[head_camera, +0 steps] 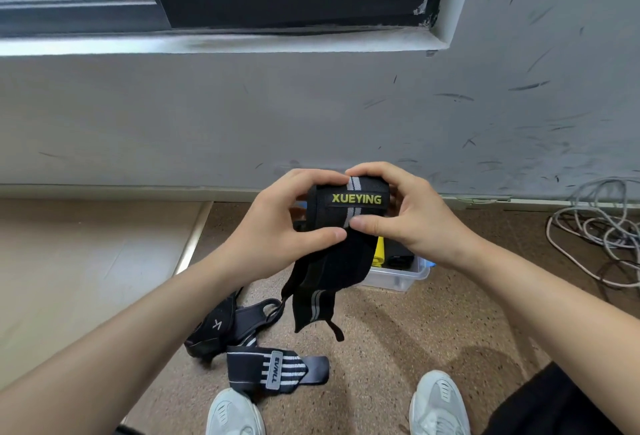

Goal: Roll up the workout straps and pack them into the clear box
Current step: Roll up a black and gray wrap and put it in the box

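A black workout strap (349,213) with a grey stripe and yellow lettering is partly rolled, held up in front of me. My left hand (277,223) grips its left side and my right hand (408,216) grips its right side, thumbs pressing the front. Its loose tail (318,296) hangs down. Beneath it on the floor stands the clear box (401,275), mostly hidden, with black and yellow items inside. On the floor lie a black and white striped strap (273,369) and a black padded strap (225,327).
Brown speckled floor (398,348) under my two white shoes (440,403). A grey scuffed wall and a window stand straight ahead. A tangle of grey cables (595,227) lies at the right. A pale raised floor section (86,261) with a metal edge is at the left.
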Demonstrator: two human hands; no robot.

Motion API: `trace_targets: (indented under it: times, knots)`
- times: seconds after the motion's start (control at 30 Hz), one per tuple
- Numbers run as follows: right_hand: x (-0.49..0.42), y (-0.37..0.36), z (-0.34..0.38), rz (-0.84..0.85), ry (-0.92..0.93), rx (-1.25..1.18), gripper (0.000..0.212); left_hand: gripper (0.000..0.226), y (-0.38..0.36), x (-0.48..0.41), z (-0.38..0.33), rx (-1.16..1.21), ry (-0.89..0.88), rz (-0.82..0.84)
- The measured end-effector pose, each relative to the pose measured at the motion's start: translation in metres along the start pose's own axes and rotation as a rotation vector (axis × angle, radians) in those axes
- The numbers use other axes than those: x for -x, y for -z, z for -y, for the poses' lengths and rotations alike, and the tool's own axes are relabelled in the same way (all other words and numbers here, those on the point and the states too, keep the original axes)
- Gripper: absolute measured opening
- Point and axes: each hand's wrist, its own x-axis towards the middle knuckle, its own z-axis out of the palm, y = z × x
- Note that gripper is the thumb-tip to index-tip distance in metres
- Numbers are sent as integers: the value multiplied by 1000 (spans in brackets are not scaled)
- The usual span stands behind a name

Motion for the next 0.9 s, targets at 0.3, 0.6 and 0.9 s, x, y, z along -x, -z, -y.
trace_targets:
  times: [0.3,0.6,0.9]
  knots:
    - [10,-26,-9,-472,266,569,49,48,-16,-2,-14,211,191,-371]
    - [11,-34,0,-247,-20,-163,54,26,-24,7,-29,336,217,-336]
    - [4,-21,-5,-310,-73,-179,41,35,-19,10,-27,529,258,-99]
